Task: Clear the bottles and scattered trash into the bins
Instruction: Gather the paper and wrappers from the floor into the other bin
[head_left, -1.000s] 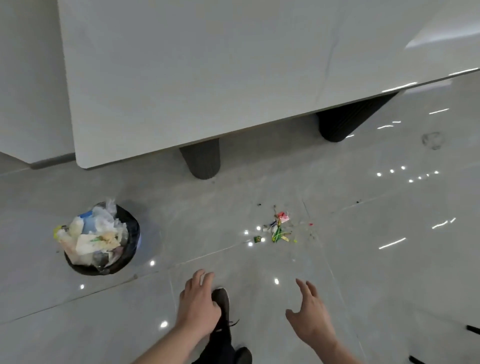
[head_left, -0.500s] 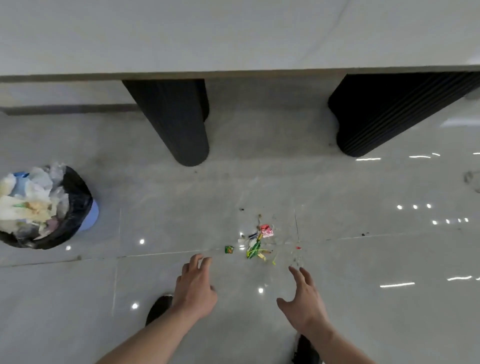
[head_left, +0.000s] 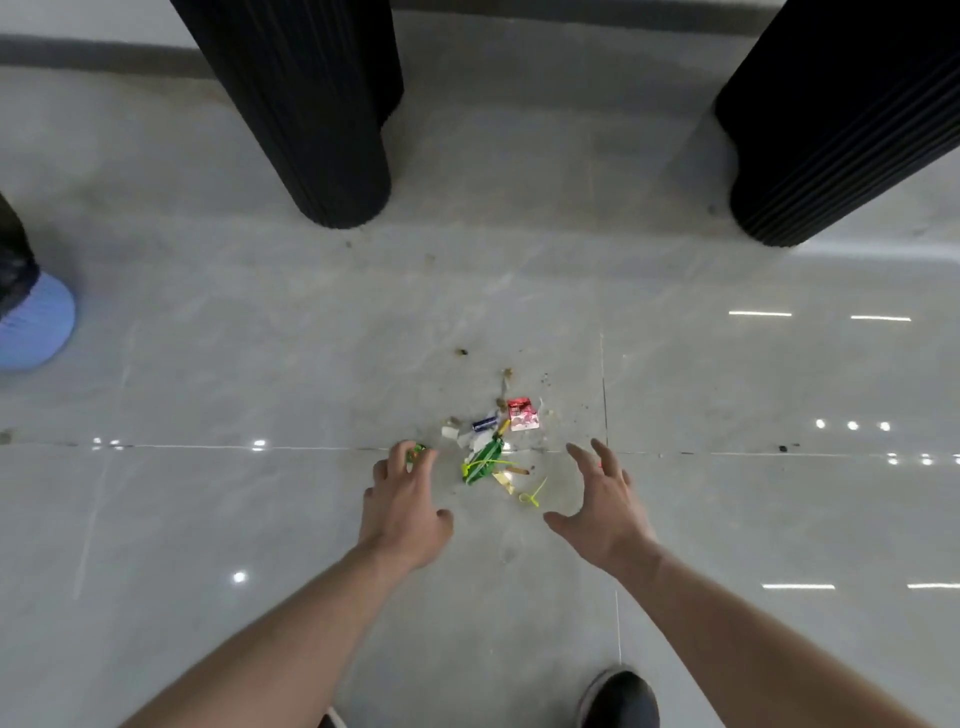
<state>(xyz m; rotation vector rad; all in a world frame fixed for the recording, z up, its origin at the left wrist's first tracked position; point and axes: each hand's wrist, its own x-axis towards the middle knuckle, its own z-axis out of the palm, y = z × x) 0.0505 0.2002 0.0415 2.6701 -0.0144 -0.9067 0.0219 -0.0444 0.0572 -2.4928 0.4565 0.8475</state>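
Observation:
A small heap of scattered trash lies on the grey floor tiles: a red wrapper (head_left: 521, 414), a green wrapper (head_left: 484, 460), a dark blue scrap (head_left: 483, 423), a yellow-green cable tie (head_left: 532, 493) and several crumbs. My left hand (head_left: 404, 506) reaches down at the heap's left side, its fingertips touching a small green scrap (head_left: 417, 452). My right hand (head_left: 602, 506) hovers at the heap's right side, fingers spread, holding nothing. The bin (head_left: 31, 322), blue with a black liner, shows only at the left edge.
Two black ribbed table legs stand beyond the trash, one (head_left: 317, 109) at the upper left and one (head_left: 841, 119) at the upper right. My shoe (head_left: 621, 699) is at the bottom. Glossy floor tiles surround the heap.
The view has dropped low and closer to the floor. Both hands have moved forward to either side of the trash heap. The bin has slid almost out of view on the left.

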